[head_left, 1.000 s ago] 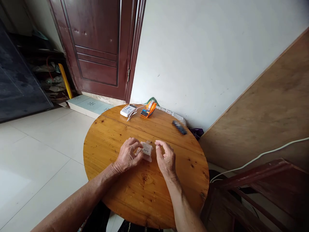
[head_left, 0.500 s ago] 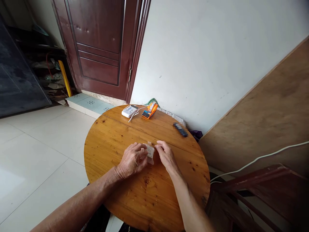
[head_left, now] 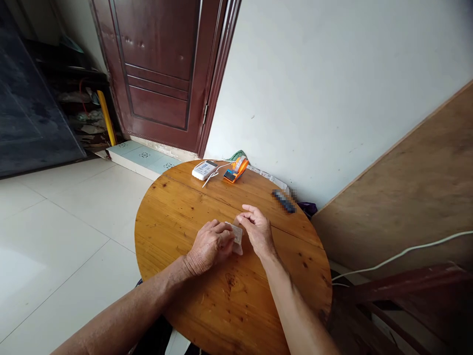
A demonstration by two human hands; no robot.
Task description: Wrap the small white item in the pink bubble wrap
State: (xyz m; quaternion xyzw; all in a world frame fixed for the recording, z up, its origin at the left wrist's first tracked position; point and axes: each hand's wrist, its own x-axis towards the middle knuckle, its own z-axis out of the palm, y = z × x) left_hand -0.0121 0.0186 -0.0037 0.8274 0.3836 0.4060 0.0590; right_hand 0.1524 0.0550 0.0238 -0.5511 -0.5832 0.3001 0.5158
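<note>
A small, whitish, see-through box (head_left: 237, 236) with faint markings is held over the round wooden table (head_left: 170, 217). My left hand (head_left: 211, 244) is closed around its left side, fingers bent over the top and partly hiding it. At the box's upper edge, the thumb and index finger of my right hand (head_left: 259, 235) pinch together on a thin translucent strip (head_left: 236, 222). The other fingers of that hand stretch forward, apart from the box. Whether the strip is tape or a flap of the box, I cannot tell.
Near the table's far edge lie a white device (head_left: 204, 170) with a white cord and an orange tape dispenser (head_left: 236, 171). A blurred-out dark object (head_left: 284, 201) lies at the right. Behind stand a wall (head_left: 314, 88) and a dark red door (head_left: 158, 74).
My right thumb and index finger have closed on the strip at the box's upper edge, with the other fingers lifting. The whole view has shifted slightly.
</note>
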